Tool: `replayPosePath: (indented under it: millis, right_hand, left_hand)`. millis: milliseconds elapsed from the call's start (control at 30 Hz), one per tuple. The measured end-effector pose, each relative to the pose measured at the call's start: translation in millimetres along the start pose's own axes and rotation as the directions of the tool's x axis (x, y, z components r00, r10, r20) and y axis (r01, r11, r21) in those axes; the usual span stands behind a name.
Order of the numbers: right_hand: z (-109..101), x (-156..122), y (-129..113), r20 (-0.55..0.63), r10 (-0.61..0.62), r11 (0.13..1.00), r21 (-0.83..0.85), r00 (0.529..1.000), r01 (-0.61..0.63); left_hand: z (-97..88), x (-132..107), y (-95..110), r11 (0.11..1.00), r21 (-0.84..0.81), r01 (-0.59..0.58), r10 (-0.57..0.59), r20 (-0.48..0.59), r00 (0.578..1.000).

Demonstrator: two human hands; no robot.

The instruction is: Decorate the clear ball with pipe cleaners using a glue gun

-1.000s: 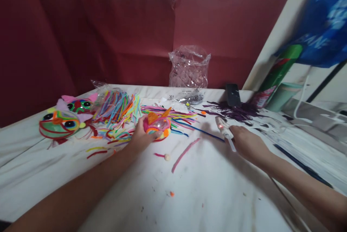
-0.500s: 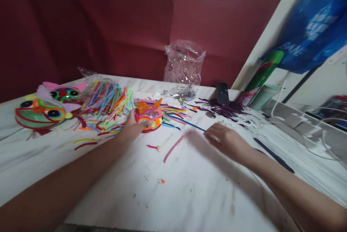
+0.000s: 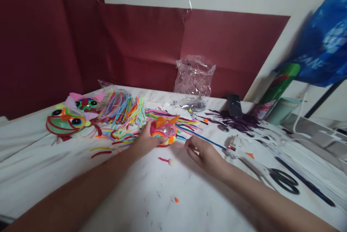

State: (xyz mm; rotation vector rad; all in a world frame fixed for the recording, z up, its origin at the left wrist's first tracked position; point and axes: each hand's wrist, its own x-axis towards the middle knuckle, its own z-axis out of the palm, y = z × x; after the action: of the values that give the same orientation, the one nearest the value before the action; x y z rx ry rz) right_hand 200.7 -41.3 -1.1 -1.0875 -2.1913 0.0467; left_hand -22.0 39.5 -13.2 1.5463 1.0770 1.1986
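Note:
My left hand (image 3: 148,138) is closed round a small craft mask (image 3: 164,134) trimmed with pink, yellow and orange pipe cleaners, with two orange ears. To its right, my right hand (image 3: 202,152) has curled fingers. A blurred pink pipe cleaner (image 3: 179,145) sticks out from its fingertips towards the mask. On the table below lies a short pink stem with a pale pompom (image 3: 170,162). Behind my right forearm are a hot glue gun (image 3: 232,149) and scissors (image 3: 283,180), the scissors partly hidden by the arm.
Two finished-looking animal masks (image 3: 65,120) stand at the left. Loose pipe cleaners (image 3: 121,107) spread behind my left hand. Purple shreds (image 3: 241,120) lie under a dark phone (image 3: 234,105). A clear plastic bag (image 3: 194,76) leans on the red backdrop; a green cup (image 3: 284,111) stands right.
My right hand has moved left towards the mask, uncovering the glue gun and scissors. The pink pipe cleaner has left its spot on the table. The view has shifted slightly.

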Motion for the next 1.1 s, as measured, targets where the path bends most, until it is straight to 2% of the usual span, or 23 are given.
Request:
replayPosePath:
  millis: [100,200,300,500,733,933,1100]
  right_hand:
    - [1,22,-5,-0.136,0.079,0.997,-0.013,0.988,-0.082]
    - [8,38,-8,-0.191,0.009,0.994,-0.106,0.982,-0.03]
    - [13,44,-10,-0.166,-0.061,0.977,-0.212,0.984,0.025]
    - [15,41,-12,-0.119,-0.161,0.942,-0.316,0.98,0.116]
    - [16,42,-16,-0.105,-0.306,0.864,-0.449,0.946,0.229]
    - [10,44,-19,-0.063,-0.356,0.836,-0.467,0.932,0.288]
    - [5,46,-17,-0.015,-0.338,0.847,-0.44,0.941,0.298]
  left_hand:
    - [2.7,-4,5,0.992,0.127,-0.009,0.013,-0.037,0.999]
    - [5.9,-9,8,0.981,0.193,-0.018,0.024,-0.028,0.999]
    - [10.0,-13,11,0.977,0.212,-0.035,0.042,-0.028,0.999]
    - [14.3,-18,14,0.956,0.283,-0.071,0.076,-0.007,0.997]
    - [14.2,-18,14,0.96,0.27,-0.076,0.082,-0.01,0.997]
    - [15.1,-17,11,0.953,0.285,-0.102,0.113,-0.021,0.993]
    - [13.9,-16,7,0.958,0.264,-0.11,0.117,-0.01,0.993]
